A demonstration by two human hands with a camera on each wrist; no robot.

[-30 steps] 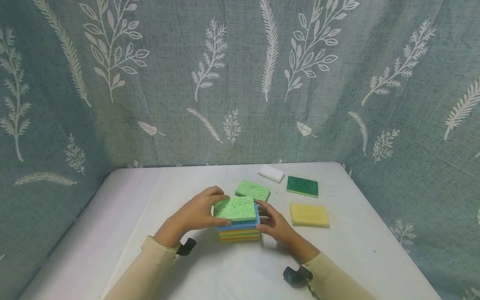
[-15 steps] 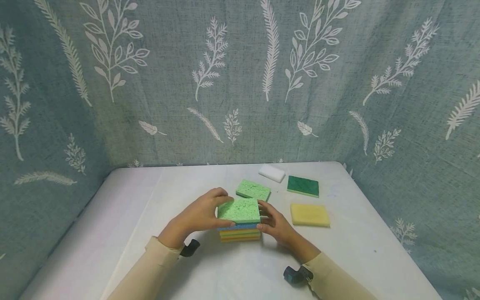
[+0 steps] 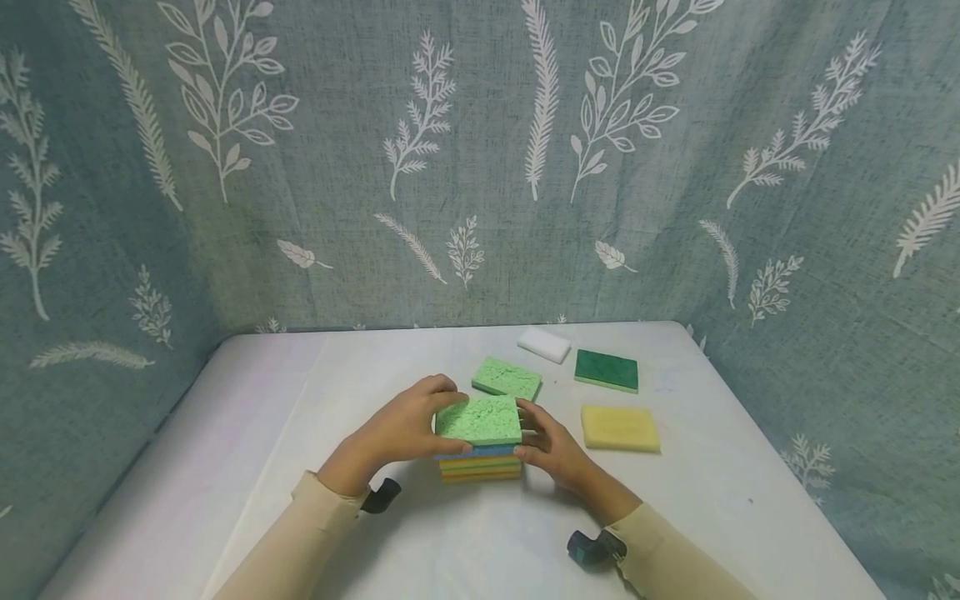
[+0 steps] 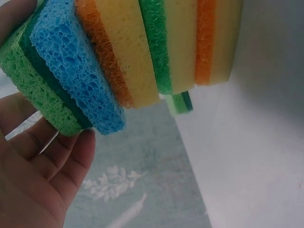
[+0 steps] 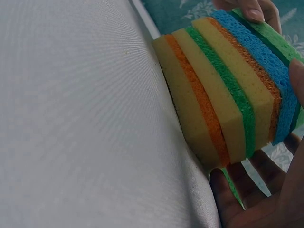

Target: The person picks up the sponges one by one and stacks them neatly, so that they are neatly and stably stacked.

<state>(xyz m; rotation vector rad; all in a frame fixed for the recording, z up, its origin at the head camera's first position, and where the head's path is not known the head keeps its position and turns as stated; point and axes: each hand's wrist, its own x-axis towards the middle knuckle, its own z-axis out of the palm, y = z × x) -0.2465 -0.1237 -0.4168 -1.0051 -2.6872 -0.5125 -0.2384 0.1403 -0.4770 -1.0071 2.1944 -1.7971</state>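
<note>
My left hand point(image 3: 408, 425) grips a light green sponge point(image 3: 480, 419) with a dark green scouring layer, thumb along its front edge and fingers at its back. This sponge lies on top of a stack, right over a blue sponge point(image 4: 76, 66). Below the blue one are yellow sponges point(image 5: 216, 126) with orange and green scouring layers. My right hand point(image 3: 557, 450) cups the stack's right side, thumb at the front corner and index fingertip at the back corner. In the right wrist view its other fingers point(image 5: 268, 168) spread beside the yellow sponges.
Behind the stack lies another light green sponge point(image 3: 506, 377). Toward the back right are a white sponge point(image 3: 543, 345), a dark green scouring sponge point(image 3: 606, 370) and a yellow sponge point(image 3: 620, 428). A patterned curtain point(image 3: 480, 167) surrounds the white table point(image 3: 337, 533).
My left hand has shifted the top light green sponge slightly right, lining it up over the blue one. It has stayed nearly still in the last half second. My right hand has kept its place.
</note>
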